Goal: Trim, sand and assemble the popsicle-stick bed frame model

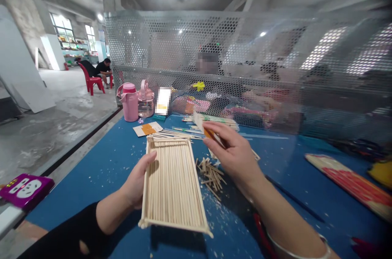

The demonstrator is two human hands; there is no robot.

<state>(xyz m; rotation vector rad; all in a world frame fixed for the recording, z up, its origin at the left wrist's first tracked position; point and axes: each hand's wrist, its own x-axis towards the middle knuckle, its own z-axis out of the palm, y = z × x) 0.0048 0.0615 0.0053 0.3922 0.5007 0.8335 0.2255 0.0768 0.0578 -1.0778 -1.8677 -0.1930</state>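
My left hand (139,179) grips the left side of a shallow tray (173,185) made of pale wooden sticks laid side by side, with a raised stick rim. The thumb rests over the rim and the other fingers are hidden underneath. The tray is held tilted above the blue table. To its upper right, apart from it, my right hand (232,149) pinches a small orange-and-white item (211,133), whose kind I cannot make out. Below that hand lies a pile of short cut sticks (213,175). Long thin sticks (177,134) lie behind the tray.
A pink flask (130,104), a clear jug with a pink lid (145,102) and an orange-and-white card (148,129) stand or lie at the back left. A perforated metal screen (171,47) bounds the table (101,169). A purple power socket (27,189) sits left; a red-printed stick pack (346,181) lies right.
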